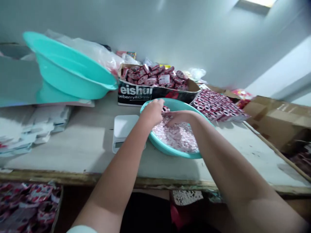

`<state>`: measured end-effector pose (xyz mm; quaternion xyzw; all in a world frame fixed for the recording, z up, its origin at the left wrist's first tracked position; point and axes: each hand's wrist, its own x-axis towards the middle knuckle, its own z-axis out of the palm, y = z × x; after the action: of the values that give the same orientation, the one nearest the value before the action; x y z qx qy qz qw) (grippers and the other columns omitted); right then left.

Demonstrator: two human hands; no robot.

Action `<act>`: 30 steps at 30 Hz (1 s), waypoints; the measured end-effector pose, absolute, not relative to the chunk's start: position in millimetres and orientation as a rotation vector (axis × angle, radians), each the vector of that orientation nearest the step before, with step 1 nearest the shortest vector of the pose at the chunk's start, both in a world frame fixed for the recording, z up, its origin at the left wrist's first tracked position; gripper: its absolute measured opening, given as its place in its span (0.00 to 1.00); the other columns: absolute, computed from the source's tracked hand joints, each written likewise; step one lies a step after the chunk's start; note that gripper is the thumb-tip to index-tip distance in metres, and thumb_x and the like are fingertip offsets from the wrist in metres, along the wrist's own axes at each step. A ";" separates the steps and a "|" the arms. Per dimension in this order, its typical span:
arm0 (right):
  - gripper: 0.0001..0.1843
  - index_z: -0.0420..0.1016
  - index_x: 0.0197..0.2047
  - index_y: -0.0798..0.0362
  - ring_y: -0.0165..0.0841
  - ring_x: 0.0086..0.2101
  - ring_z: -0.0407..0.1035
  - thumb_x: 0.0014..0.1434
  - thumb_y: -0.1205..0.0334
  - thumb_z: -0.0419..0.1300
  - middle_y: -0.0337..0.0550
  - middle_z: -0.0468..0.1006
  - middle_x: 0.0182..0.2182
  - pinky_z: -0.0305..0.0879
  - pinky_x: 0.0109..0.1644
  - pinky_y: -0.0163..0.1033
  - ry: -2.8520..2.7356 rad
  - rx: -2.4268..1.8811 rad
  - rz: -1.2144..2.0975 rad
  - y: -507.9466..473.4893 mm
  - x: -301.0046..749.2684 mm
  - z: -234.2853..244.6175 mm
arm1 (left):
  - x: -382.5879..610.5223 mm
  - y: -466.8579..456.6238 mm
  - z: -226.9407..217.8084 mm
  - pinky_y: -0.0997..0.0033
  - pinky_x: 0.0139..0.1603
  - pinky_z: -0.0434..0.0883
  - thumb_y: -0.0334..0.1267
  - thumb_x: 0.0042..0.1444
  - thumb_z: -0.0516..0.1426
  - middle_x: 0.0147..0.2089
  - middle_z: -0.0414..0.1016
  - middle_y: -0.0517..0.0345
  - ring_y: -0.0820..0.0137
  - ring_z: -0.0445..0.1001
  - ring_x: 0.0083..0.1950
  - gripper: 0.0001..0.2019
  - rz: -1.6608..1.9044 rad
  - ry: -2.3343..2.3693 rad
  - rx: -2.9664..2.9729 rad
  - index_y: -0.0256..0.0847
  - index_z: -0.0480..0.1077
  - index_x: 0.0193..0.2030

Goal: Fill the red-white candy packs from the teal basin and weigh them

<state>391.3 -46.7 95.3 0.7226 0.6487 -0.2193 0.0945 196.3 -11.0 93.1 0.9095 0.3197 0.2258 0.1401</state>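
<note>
A teal basin (170, 151) stands on the table, filled with small pink-and-white wrapped candies (181, 137). Both my hands reach into it. My left hand (153, 112) is curled over the candies at the basin's far left rim; what its fingers hold is hidden. My right hand (181, 117) lies flat, palm down, on the candy pile, fingers pointing left toward the left hand.
A white kitchen scale (123, 130) sits left of the basin. Behind stands a cardboard box (155, 92) of red packets, a tilted teal basin (70, 72) at left, a stack of pink packets (218, 105) at right. Brown cartons (277, 119) lie far right, paper stacks (36, 129) left.
</note>
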 end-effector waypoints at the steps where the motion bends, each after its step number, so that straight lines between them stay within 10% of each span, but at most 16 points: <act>1: 0.45 0.67 0.70 0.51 0.47 0.54 0.72 0.50 0.51 0.70 0.49 0.75 0.59 0.69 0.58 0.44 1.891 2.142 -0.682 -44.0 390.2 95.8 | 196.4 -10.9 93.1 0.63 0.63 0.69 0.21 0.55 0.56 0.59 0.70 0.41 0.56 0.71 0.61 0.28 0.629 0.955 2.644 0.31 0.65 0.64; 17: 0.14 0.82 0.31 0.58 0.31 0.26 0.73 0.39 0.64 0.76 0.41 0.78 0.23 0.69 0.35 0.35 1.903 2.255 -0.898 -48.0 389.3 108.3 | 207.9 -13.1 99.1 0.67 0.46 0.69 0.30 0.54 0.56 0.51 0.77 0.54 0.60 0.75 0.51 0.19 0.410 0.947 2.662 0.44 0.71 0.53; 30: 0.15 0.83 0.44 0.51 0.28 0.34 0.70 0.51 0.61 0.70 0.38 0.80 0.36 0.61 0.35 0.31 2.363 2.621 -0.281 -49.5 383.2 125.7 | 205.8 -14.8 100.4 0.65 0.47 0.69 0.37 0.64 0.56 0.54 0.77 0.50 0.57 0.75 0.54 0.15 0.430 0.951 2.650 0.41 0.70 0.56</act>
<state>383.2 -49.5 125.7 0.7257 0.6543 -0.0778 -0.1980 205.8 -14.8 100.4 0.9205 0.3304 0.1492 0.1461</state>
